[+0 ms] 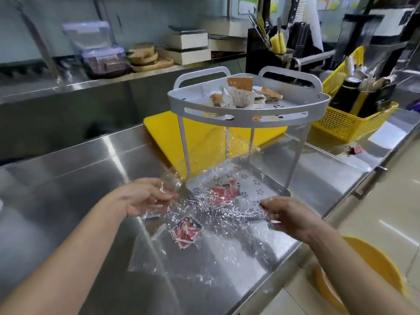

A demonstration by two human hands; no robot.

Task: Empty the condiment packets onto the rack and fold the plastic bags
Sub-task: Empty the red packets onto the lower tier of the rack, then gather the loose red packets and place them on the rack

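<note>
Two-tier grey corner rack (247,103) sat on the steel counter (79,173). Clear plastic bag (204,214) was stretched in front of its lower shelf, left hand (145,196) and right hand (288,214) pinching opposite edges, forearms angled inward. Red packets (186,230) still inside, near side.

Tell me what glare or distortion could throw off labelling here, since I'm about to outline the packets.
Head view: bright glints on the crinkled plastic bag partly mask the red packets seen through it; the steel counter mirrors soft highlights; wide-angle bending curves the edges; the back shelves are soft; both hands, left hand and right hand, look reasonably sharp.
</note>
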